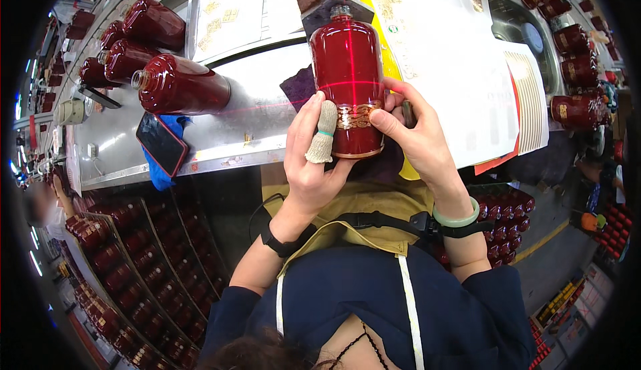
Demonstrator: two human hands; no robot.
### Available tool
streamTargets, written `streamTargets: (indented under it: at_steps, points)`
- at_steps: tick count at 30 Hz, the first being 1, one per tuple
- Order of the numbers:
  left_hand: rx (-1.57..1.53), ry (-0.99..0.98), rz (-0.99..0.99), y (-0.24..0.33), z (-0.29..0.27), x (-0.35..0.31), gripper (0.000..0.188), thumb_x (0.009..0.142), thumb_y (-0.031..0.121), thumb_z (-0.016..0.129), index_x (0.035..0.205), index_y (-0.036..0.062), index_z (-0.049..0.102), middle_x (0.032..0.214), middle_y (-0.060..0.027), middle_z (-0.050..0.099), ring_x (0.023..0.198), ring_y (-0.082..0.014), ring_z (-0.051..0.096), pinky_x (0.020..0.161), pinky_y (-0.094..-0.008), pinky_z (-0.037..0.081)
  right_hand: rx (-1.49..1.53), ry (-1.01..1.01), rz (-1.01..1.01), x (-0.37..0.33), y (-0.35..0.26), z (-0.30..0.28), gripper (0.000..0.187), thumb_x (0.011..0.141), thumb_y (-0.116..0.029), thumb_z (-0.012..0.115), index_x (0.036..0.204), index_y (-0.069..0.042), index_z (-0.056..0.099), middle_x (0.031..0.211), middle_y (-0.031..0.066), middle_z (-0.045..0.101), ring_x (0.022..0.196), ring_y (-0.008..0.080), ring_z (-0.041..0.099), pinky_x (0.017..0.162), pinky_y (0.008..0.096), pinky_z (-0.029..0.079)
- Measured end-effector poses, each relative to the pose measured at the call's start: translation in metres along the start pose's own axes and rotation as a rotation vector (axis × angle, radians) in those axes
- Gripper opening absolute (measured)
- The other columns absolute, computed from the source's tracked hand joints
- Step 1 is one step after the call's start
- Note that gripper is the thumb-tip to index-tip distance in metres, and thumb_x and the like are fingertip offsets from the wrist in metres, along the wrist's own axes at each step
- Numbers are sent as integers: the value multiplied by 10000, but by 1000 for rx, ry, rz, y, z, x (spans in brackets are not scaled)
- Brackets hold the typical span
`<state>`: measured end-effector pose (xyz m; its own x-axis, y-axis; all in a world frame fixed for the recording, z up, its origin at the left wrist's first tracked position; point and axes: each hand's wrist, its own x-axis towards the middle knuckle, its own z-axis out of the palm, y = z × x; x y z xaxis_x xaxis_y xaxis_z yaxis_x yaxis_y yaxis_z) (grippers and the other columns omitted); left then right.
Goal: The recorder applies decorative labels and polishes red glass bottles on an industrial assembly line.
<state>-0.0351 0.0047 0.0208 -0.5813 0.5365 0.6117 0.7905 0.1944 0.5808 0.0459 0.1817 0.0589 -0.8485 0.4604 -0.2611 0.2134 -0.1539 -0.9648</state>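
Observation:
A glossy dark red glass bottle [347, 63] with a bare threaded neck lies with its neck pointing away from me, its base toward my body. Around its lower part runs a gold patterned band [356, 116]. My left hand [309, 150] supports the bottle's left side and base, with a knitted finger cover [323, 133] on one finger. On the other side, my right hand [422, 128] grips the bottle, its thumb pressed at the band's right end. Red laser lines cross on the glass. The fingers behind the bottle are partly hidden.
Several red bottles [180, 84] stand at the left of the metal table [117, 153], near a phone [162, 144] on blue cloth. A metal stop [317, 15] sits at the bottle's neck. Decal sheets [441, 70] lie to the right. Bottle racks [143, 263] fill the lower left.

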Motion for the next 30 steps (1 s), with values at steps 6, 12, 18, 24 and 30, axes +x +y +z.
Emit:
streamTargets:
  at_steps: [6, 12, 18, 24, 30]
  points:
    - [77, -101, 3, 15, -5, 10, 844, 619, 244, 976, 1356, 33, 624, 1505, -233, 440, 1334, -414, 500, 1084, -490, 446, 69, -48, 30, -1, 4, -6, 628, 924, -235, 800, 1426, 31, 532, 982, -36, 498, 827, 43, 446, 747, 191, 395]
    - [379, -269, -41, 44, 0, 22, 709, 666, 323, 936, 1334, 285, 700, 1502, -260, 316, 1338, -473, 389, 1079, -527, 396, 172, 128, -132, 2, -2, -22, 368, 1065, -126, 565, 1392, 27, 497, 1182, 80, 620, 1123, 120, 566, 999, 271, 450]
    - [98, -121, -100, 19, -4, 10, 893, 626, 129, 946, 1436, 76, 573, 1489, -213, 409, 1348, -417, 460, 1106, -472, 418, 17, 175, -305, -12, -18, 8, 225, 1019, -50, 622, 1231, 21, 601, 1075, 53, 637, 939, 96, 595, 831, 245, 511]
    - [-65, -97, -297, -2, -1, 14, 1068, 660, 97, 933, 1553, -32, 361, 1450, -224, 528, 1363, -349, 515, 1148, -428, 395, -412, 337, -263, 0, -7, -20, 179, 999, -39, 639, 1171, 10, 634, 990, 72, 677, 863, 92, 634, 739, 244, 504]
    - [-250, -185, -473, 1, -6, 19, 1110, 659, 113, 944, 1573, -32, 331, 1388, -208, 608, 1346, -318, 537, 1151, -421, 384, -215, 224, -275, -3, -3, -3, 181, 992, -47, 653, 1168, -3, 654, 948, 49, 686, 821, 75, 607, 732, 235, 494]
